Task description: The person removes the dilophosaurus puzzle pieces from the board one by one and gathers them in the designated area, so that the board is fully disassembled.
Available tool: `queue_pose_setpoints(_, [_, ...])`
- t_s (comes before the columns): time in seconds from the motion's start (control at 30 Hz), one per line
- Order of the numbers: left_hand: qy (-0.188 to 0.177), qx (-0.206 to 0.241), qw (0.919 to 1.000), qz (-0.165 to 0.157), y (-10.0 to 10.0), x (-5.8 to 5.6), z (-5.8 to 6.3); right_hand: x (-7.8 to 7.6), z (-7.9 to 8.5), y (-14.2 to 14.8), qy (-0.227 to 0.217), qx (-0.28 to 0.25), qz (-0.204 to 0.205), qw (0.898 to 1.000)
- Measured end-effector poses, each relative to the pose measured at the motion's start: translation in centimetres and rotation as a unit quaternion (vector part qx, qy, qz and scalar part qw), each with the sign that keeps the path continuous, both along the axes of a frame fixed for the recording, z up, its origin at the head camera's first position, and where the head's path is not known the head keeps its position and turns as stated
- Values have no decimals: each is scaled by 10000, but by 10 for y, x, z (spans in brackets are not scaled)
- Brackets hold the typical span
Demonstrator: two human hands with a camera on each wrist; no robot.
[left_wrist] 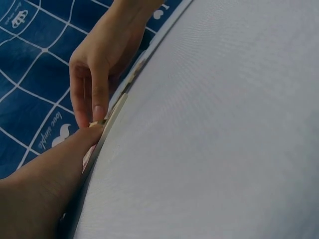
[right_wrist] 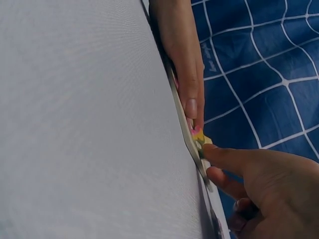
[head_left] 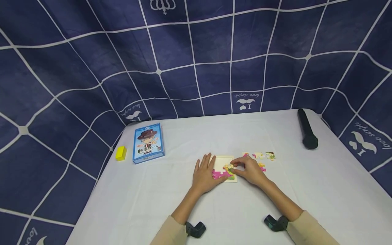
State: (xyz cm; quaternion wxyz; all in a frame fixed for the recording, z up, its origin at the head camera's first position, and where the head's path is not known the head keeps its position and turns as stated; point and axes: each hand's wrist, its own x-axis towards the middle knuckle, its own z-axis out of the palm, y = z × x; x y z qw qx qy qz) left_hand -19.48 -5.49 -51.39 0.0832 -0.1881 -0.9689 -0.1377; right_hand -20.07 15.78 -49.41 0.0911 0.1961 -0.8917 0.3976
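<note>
A small jigsaw tray (head_left: 223, 159) with a pale wooden border lies on the white table, with pink and green pieces fitted along its bottom. My left hand (head_left: 203, 175) rests over the tray's left side, fingers extended, thumb along the lower edge. At the tray's right side, my right hand (head_left: 250, 170) pinches a yellow-and-green puzzle piece (head_left: 228, 167) between thumb and fingertips. In the right wrist view, that yellow piece (right_wrist: 199, 135) shows between both hands' fingers; its exact fit is partly hidden. Several loose puzzle pieces (head_left: 258, 155) lie right of the tray, some partly behind my right hand.
A blue card-game box (head_left: 148, 143) lies at the back left, with a yellow block (head_left: 120, 153) beside it. A black microphone (head_left: 307, 129) lies at the back right. Dark blue checked cloth (head_left: 211, 81) hangs behind the table (head_left: 190, 136).
</note>
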Motion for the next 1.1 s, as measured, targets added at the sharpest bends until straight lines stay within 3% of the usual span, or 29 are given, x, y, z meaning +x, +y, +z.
queue_pose_setpoints(0.3, [-48,29,10000,37,0,-1,-2,-1,-1,-1,-174,-304,35,9994])
queue_pose_setpoints(0.7, [-100,-53,9999,46,-1,0,-1,0,3,1,-10,-611,103,9981])
queue_pose_setpoints(0.93, [-37,-39,10000,37,-2,1,-2,4,18,14,10,-632,-49,9980])
queue_pose_setpoints(1.1, [-13,-1,10000,39,-1,1,-1,6,29,41,-80,-572,-330,9978])
